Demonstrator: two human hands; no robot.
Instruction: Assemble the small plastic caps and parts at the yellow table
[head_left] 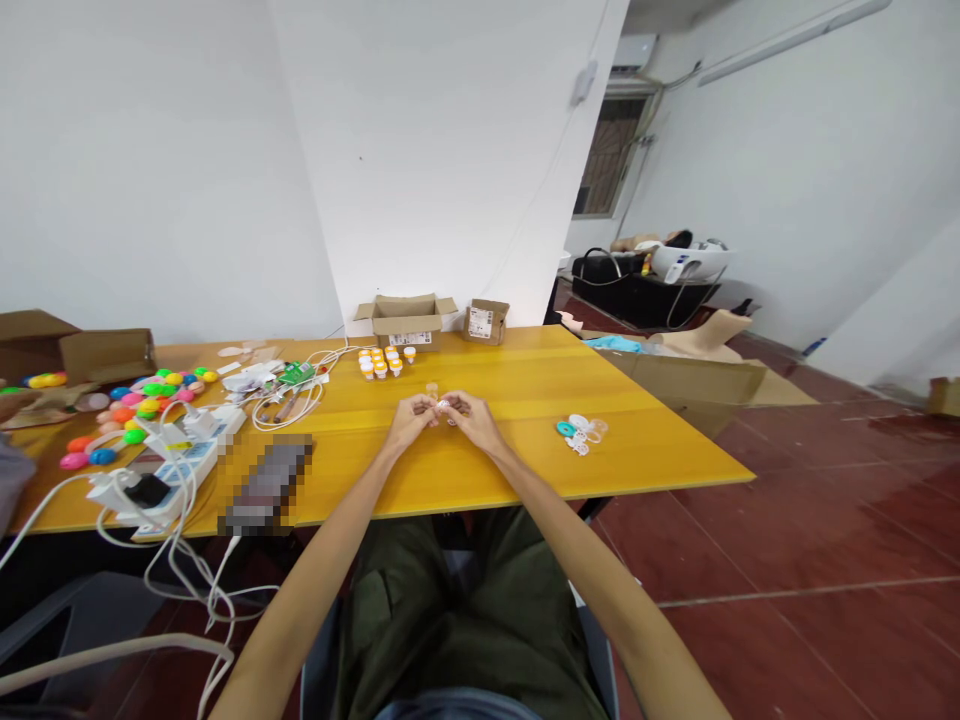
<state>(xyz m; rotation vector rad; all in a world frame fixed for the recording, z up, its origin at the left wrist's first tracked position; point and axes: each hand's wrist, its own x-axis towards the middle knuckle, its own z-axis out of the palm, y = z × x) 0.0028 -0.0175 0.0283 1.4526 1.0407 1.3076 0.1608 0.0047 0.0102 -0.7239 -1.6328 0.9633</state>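
Observation:
Both my hands meet over the middle of the wooden table [480, 465], fingertips close together. A small white part [442, 405] with holes shows between them, pinched by my right hand [470, 420]. My left hand [412, 420] is closed too, its fingertips at the same part; whether it grips that part or another piece is hidden. Just beyond the fingers stands a small clear cup-like piece [432, 389]. Off to the right lie a teal ring [565, 429], white perforated pieces [578, 443] and a clear cup [598, 430].
Several white-and-orange capped items [381, 367] stand before an open cardboard box [405, 322] and a smaller box [486, 322]. To the left are a pixelated phone [268, 487], a power strip [187, 465] with trailing cables, a green circuit board [297, 373] and colourful plastic eggs [146, 405].

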